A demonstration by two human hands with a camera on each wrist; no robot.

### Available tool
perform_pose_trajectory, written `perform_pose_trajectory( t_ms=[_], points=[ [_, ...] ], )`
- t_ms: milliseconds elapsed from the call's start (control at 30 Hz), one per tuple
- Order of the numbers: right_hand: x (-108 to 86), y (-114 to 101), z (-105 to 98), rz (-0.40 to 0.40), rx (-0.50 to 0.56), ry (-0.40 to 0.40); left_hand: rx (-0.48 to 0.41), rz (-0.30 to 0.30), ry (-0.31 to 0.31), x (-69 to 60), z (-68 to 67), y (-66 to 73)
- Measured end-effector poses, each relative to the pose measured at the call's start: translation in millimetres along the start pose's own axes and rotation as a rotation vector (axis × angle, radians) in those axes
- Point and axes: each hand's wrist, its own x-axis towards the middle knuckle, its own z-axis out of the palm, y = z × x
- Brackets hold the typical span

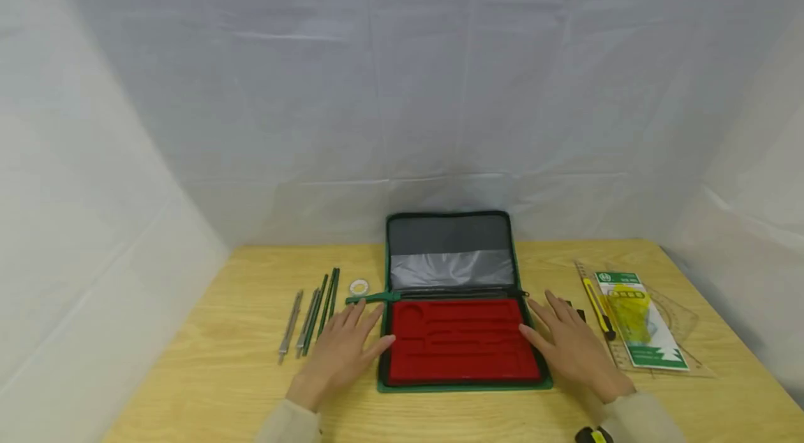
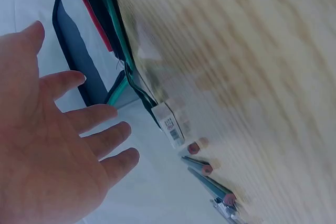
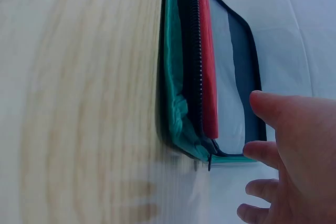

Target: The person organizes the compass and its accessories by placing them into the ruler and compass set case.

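An unzipped green case (image 1: 466, 388) lies open on the wooden table, its red molded tray (image 1: 471, 340) showing vacant recesses and its lid with a clear pocket (image 1: 452, 268) leaning back. At the case's left side is my left hand (image 1: 342, 352), fingers spread and holding nothing; the left wrist view shows its palm (image 2: 47, 145). My right hand (image 1: 574, 352) is spread at the opposite side, also holding nothing, its thumb near the red tray's edge. In the right wrist view the hand (image 3: 304, 156) is beside the case's zipper (image 3: 196, 51).
Left of the case are dark green pencils (image 1: 333, 293), metal compass-like tools (image 1: 291, 328) and a white ring (image 1: 359, 287). To the right lie a yellow cutter (image 1: 599, 307), a green-and-white packet (image 1: 659, 338), clear rulers and a small black item (image 1: 580, 314). White sheeting (image 1: 440, 80) surrounds the table.
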Motion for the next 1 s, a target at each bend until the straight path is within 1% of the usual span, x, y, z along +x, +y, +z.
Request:
perform_pose_trajectory(
  t_ms=[200,267,333,500,600,700,867,1000],
  points=[
    [5.0,-2,2,-0.006,0.017,0.006,-0.015,-0.014,0.038,-2.5,-5.9,-6.0],
    [6.6,-4,4,-0.004,0.016,0.011,-0.026,-0.032,0.042,-2.8,-7.2,-8.9],
    [8.6,-6,5,-0.007,0.007,0.023,-0.016,-0.052,0.033,-3.3,-7.3,-12.3],
    [17.0,-13,7,-0.03,-0.005,0.036,0.014,-0.079,0.04,-5.3,-6.8,-20.7],
    [23.0,-18,9,-0.049,-0.004,0.037,0.013,-0.091,0.048,-7.7,-8.6,-25.7],
    [28.6,-22,11,-0.065,-0.013,0.027,-0.005,-0.097,0.056,-10.4,-11.4,-30.7],
    [33.7,-32,13,-0.082,-0.003,-0.011,0.001,-0.126,0.047,-15.6,-15.2,-38.2],
    [36.5,-42,16,-0.111,-0.003,-0.019,0.005,-0.146,0.043,-20.6,-18.2,-42.9]
  ],
)
